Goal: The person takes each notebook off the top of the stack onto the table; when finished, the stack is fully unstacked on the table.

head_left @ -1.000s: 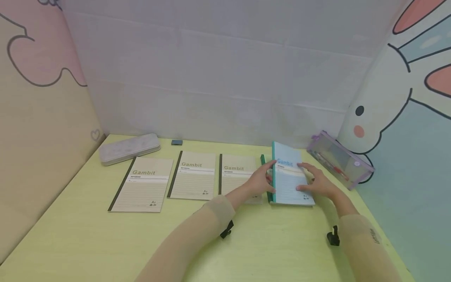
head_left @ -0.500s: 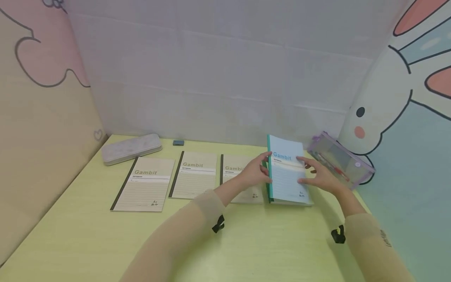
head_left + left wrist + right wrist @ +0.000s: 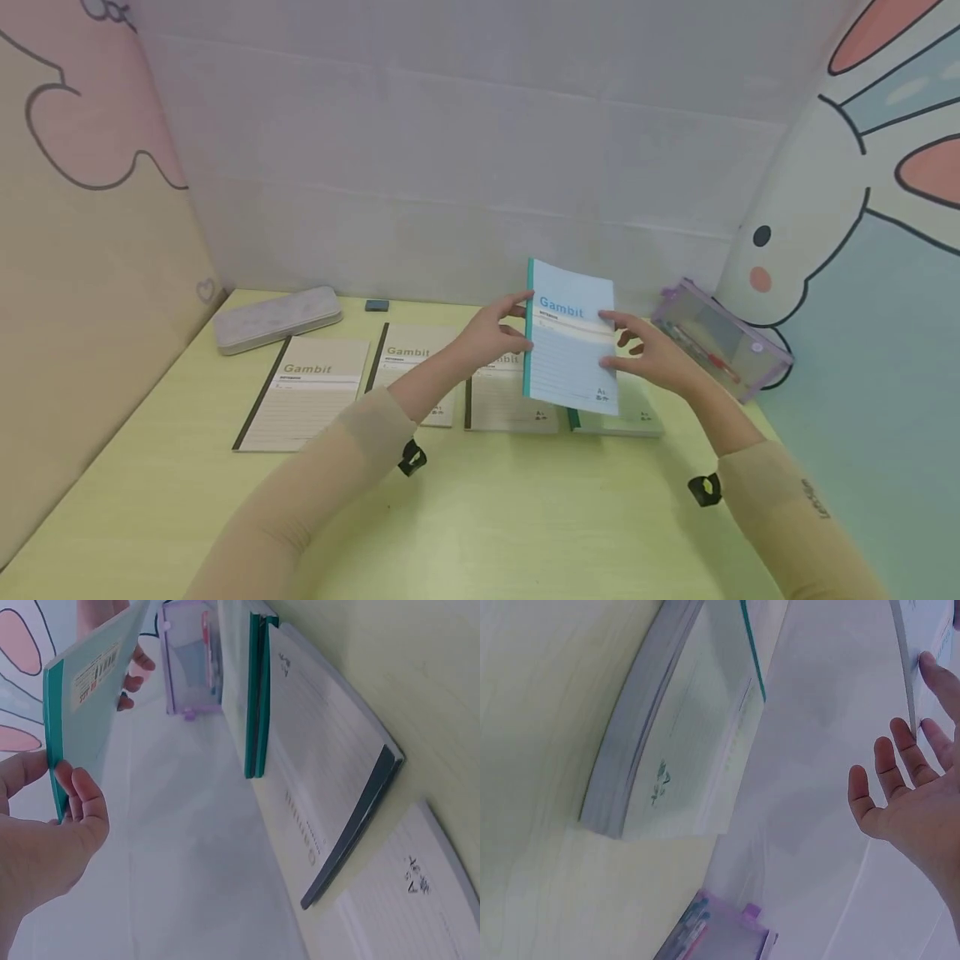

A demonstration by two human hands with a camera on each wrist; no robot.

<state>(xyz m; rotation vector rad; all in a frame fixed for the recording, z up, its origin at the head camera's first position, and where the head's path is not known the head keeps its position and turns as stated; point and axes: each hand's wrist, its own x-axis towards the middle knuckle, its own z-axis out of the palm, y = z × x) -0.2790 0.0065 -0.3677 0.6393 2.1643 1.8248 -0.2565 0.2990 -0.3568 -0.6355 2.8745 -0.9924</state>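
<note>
A light-blue Gambit notebook (image 3: 573, 346) with a teal spine is held tilted up above the table, its front cover facing the head camera. My left hand (image 3: 489, 337) pinches its spine edge between thumb and fingers. At the opposite edge, my right hand (image 3: 654, 357) pinches with thumb and fingertips while its other fingers spread loosely. The notebook's back, with a barcode label, shows in the left wrist view. Below it lies a stack of green-spined notebooks (image 3: 630, 417), partly covered in the head view. To the left of that stack is a beige dark-spined notebook (image 3: 510, 408), overlapped by my left hand and the blue notebook.
Two more beige notebooks, a left one (image 3: 303, 392) and a middle one (image 3: 420, 337), lie farther left. At the back are a pale pencil case (image 3: 277, 319) and a small blue-grey block (image 3: 377, 306). A purple-edged clear pouch (image 3: 723, 342) with pens leans against the right wall.
Both hands have lifted the blue notebook off the green-spined stack and moved it up and left. The stack beneath has come into view; the other notebooks stay put.
</note>
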